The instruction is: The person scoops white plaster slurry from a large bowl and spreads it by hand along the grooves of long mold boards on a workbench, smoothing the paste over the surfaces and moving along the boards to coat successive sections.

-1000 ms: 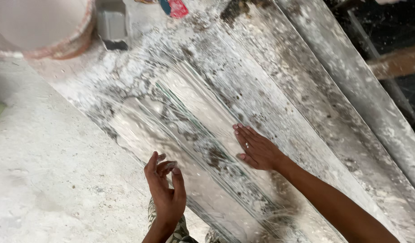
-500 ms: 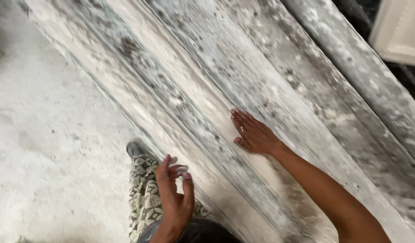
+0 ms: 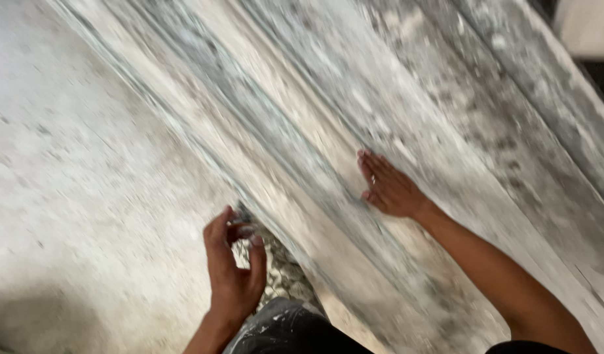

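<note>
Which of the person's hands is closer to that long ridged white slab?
Right. The right hand lies flat on the ridged slab; the left hand hangs curled beside its lower edge, over the floor.

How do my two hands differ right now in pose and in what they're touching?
The right hand lies flat, fingers straight, palm down on the long ridged, dust-streaked slab; the left hand is curled, fingers bent toward the thumb, touching nothing plainly. The right hand reaches out over the slab; the left hand hangs at its near edge, above the pale floor. Both are bare, and neither grips anything clearly visible.
</note>
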